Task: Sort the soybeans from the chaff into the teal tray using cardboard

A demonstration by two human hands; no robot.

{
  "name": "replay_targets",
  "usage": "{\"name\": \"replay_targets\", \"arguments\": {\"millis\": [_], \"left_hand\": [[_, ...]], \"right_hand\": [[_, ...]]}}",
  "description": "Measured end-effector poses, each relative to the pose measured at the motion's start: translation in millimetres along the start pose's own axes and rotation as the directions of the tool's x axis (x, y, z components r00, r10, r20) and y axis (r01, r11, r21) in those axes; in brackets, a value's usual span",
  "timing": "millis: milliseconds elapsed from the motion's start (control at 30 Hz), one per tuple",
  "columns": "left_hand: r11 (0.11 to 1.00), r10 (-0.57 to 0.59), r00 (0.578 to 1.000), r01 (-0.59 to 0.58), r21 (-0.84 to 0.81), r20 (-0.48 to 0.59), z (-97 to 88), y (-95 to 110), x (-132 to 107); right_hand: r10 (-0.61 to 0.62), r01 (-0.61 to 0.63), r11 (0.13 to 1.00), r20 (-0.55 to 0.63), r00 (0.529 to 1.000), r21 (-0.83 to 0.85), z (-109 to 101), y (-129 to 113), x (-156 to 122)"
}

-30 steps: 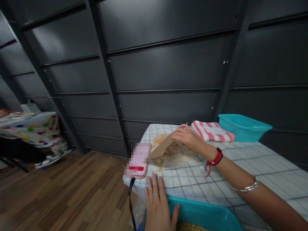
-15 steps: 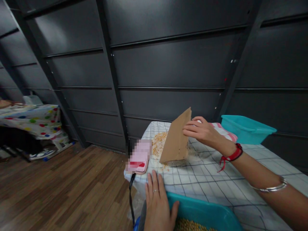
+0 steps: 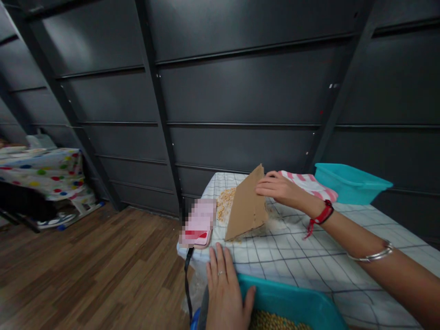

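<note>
My right hand (image 3: 280, 189) grips the top edge of a brown cardboard piece (image 3: 245, 206), which stands tilted on its lower edge on the checked tablecloth (image 3: 292, 256). Yellow grain (image 3: 225, 204) lies scattered left of and behind the cardboard, with pale dust beside it. My left hand (image 3: 225, 291) rests flat, fingers stretched out, on the near corner of a teal tub (image 3: 292, 307) that holds yellow grain. A ring is on one finger.
A pink phone-like object (image 3: 199, 223) with a dark strap lies at the table's left edge. A red-and-white striped cloth (image 3: 309, 183) and a second teal tub (image 3: 350, 183) sit at the back right. Dark wall panels behind; wood floor and a dotted-cloth table (image 3: 41, 172) to the left.
My right hand lifted the cardboard from lying low over the grain to standing steeply, then lowered it a little. My left hand stayed on the tub.
</note>
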State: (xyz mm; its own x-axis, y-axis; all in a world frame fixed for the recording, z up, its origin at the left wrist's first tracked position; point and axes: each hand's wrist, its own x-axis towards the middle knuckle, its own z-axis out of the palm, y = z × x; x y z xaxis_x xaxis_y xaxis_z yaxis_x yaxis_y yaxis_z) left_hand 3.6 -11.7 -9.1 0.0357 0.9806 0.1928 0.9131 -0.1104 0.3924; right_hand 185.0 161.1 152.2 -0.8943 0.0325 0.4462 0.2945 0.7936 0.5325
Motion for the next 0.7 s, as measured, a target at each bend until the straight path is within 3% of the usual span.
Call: {"name": "replay_targets", "arguments": {"millis": [233,367,500,700], "left_hand": [[1.0,-0.001,1.0,0.001,-0.02,0.005,-5.8,-1.3,-1.4],[1.0,0.001,1.0,-0.001,-0.003,0.004,-4.3,0.3,-1.7],[1.0,-0.012,0.997,0.014,0.022,-0.076,-4.7,6.7,-2.6],[0.999,-0.023,0.997,0.025,0.036,-0.075,-5.2,8.0,-1.8]], "right_hand": [[0.059,-0.058,0.998,-0.071,0.996,0.014,-8.4,6.8,-4.1],[0.047,-0.044,0.998,-0.068,0.997,0.042,6.3,6.1,14.5],[-0.004,0.009,0.996,-0.054,0.999,0.086,25.5,6.6,29.3],[-0.048,0.054,0.991,-0.051,0.998,0.125,34.3,13.1,20.4]]}}
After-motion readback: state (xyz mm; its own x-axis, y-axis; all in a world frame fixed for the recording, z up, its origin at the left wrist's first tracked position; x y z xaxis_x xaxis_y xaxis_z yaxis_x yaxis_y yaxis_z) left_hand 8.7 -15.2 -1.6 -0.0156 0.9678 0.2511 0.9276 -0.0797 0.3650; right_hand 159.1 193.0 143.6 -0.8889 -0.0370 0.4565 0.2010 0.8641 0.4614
